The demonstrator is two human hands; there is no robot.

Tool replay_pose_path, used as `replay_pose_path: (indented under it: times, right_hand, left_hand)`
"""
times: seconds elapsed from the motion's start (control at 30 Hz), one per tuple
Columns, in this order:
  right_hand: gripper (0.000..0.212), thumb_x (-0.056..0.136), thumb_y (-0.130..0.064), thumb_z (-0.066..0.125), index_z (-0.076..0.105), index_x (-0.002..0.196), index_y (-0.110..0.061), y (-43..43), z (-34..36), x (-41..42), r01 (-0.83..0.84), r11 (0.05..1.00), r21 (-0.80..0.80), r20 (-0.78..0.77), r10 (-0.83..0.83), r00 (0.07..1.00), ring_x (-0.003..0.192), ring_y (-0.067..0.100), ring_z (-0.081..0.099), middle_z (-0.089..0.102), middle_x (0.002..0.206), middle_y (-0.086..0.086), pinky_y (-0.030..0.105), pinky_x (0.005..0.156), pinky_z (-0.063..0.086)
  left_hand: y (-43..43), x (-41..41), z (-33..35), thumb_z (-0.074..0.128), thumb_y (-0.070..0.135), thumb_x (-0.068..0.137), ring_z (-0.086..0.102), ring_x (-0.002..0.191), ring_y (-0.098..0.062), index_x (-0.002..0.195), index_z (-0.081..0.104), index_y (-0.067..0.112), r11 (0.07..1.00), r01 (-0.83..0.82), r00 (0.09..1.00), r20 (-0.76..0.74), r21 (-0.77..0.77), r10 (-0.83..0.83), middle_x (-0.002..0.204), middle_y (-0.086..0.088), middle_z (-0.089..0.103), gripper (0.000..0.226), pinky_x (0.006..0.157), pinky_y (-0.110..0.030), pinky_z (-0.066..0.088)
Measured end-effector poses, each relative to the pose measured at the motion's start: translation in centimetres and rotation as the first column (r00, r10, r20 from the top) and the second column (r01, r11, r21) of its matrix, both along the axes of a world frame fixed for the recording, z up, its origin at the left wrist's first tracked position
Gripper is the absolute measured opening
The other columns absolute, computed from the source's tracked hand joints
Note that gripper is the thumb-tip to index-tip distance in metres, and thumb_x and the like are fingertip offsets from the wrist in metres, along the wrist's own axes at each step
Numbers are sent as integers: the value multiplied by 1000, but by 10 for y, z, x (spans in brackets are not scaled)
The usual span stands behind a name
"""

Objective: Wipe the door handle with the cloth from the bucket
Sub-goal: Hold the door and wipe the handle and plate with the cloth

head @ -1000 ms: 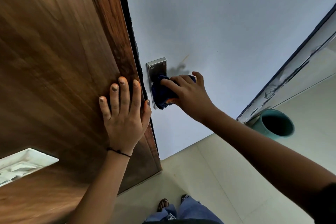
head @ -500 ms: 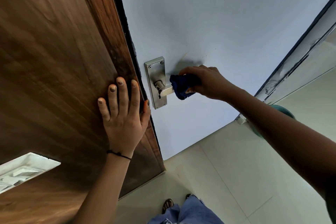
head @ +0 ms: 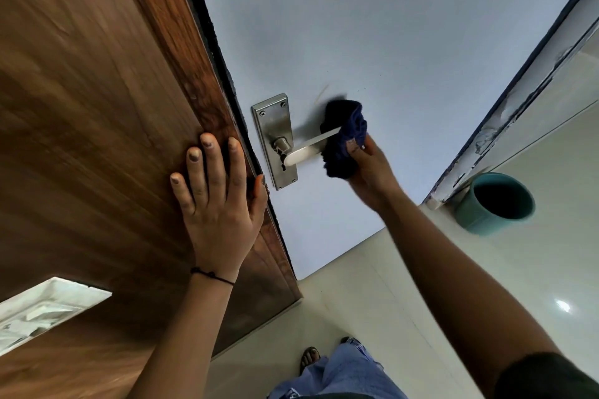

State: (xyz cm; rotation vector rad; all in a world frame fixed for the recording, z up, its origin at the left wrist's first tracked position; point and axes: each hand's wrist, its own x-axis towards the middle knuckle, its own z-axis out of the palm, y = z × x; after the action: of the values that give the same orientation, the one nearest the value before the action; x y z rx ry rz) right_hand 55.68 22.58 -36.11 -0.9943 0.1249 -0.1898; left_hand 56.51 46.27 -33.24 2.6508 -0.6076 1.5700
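Note:
A silver lever door handle (head: 308, 147) on a steel backplate (head: 275, 139) sits on the pale grey door face. My right hand (head: 369, 168) grips a bunched dark blue cloth (head: 343, 139) wrapped around the lever's far tip; most of the lever shows bare. My left hand (head: 217, 201) lies flat with fingers spread on the brown wooden door panel (head: 97, 107), its thumb at the door's edge beside the backplate. A teal bucket (head: 496, 204) stands on the floor at the right, by the door frame.
Cream floor tiles (head: 372, 301) stretch below the door. My feet in sandals and blue jeans (head: 337, 372) show at the bottom. A white-framed wall edge (head: 518, 91) runs diagonally on the right. A pale patch (head: 42, 311) shows at lower left.
My right hand slid the cloth along the lever, from the backplate out to the tip, uncovering the lever. My left hand stayed pressed on the door.

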Motion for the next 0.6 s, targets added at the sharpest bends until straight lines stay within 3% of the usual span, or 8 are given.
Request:
replay_pose_path:
  times: [0.1, 0.2, 0.33, 0.4, 0.5, 0.6]
  right_hand:
    - [56, 65, -42, 75, 58, 114, -22, 33, -3, 4, 54, 938, 341, -29, -47, 998, 85, 21, 70, 72, 100, 2, 35, 73, 57]
    - [54, 78, -38, 62, 50, 128, -22, 54, 7, 5, 136, 830, 541, -105, -94, 990, 100, 19, 65, 69, 110, -1, 36, 80, 56]
    - [32, 99, -34, 43, 49, 127, -19, 80, 14, 0, 155, 800, 580, -184, -57, 981, 108, 22, 60, 63, 119, 4, 42, 89, 49]
    - [34, 99, -32, 43, 49, 129, -18, 96, 13, -2, 146, 798, 585, -208, -26, 978, 120, 25, 55, 60, 129, 6, 44, 98, 44]
    - [37, 96, -30, 48, 50, 130, -16, 109, 13, -3, 167, 785, 597, -220, -40, 975, 133, 25, 47, 53, 142, 6, 46, 108, 38]
    - [45, 93, -30, 51, 47, 136, -15, 114, 10, -4, 181, 826, 534, -232, -62, 971, 135, 26, 44, 50, 145, 7, 51, 115, 30]
  left_hand:
    - [0, 0, 0, 52, 40, 95, -19, 147, -19, 153, -2, 14, 1000, -1, 1000, -2, 4, 1, 159, -5, -22, 84, 119, -39, -11]
    - [1, 0, 0, 51, 40, 94, -19, 147, -19, 153, -2, 14, 1000, -8, 1000, 0, 11, 8, 159, -5, -23, 84, 119, -39, -11]
    - [-1, 1, -1, 52, 38, 94, -20, 147, -19, 153, -2, 14, 1000, -6, 1000, 0, 0, 6, 159, -4, -23, 84, 119, -39, -11]
    - [-1, 1, -1, 51, 38, 94, -20, 147, -18, 153, -2, 14, 1000, -9, 1000, 2, 0, 9, 160, -9, -17, 83, 119, -39, -11]
    - [0, 1, -1, 50, 37, 95, -20, 147, -18, 153, -3, 14, 1000, -1, 1000, 2, -2, 1, 151, -20, 15, 82, 119, -39, -11]
    - [0, 1, -2, 50, 37, 95, -20, 147, -18, 153, -3, 14, 1000, 4, 1000, 8, -8, -4, 145, -21, 22, 82, 119, -38, -11]
